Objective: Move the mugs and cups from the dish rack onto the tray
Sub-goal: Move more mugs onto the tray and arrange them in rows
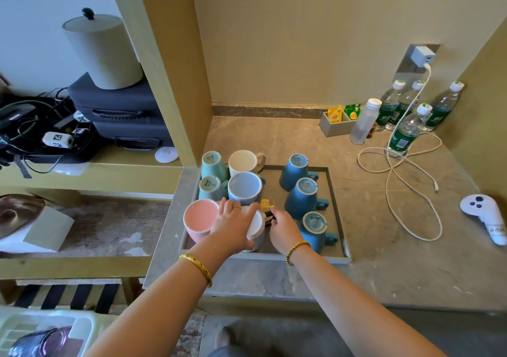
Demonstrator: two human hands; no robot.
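Setting down: we lower a white mug (256,226) into the front of the tray (336,192), tilted, among mugs already standing there.
Left grip: our left hand (233,226) wraps the white mug's body, closed on it.
Right grip: our right hand (284,229) is at the mug's dark handle; we cannot tell whether it pinches it.
Risk: we judge the tilted mug could knock the pink mug (200,216) just beside it, or the blue cup (315,229) behind our right hand, for the gap is narrow.
Tray contents: inverted teal cups (212,164), cream mug (244,162), grey-blue mug (244,188), three blue cups.
Dish rack (41,332): low left, something dark inside, blurred.
Bench (384,247): bottles, cable.
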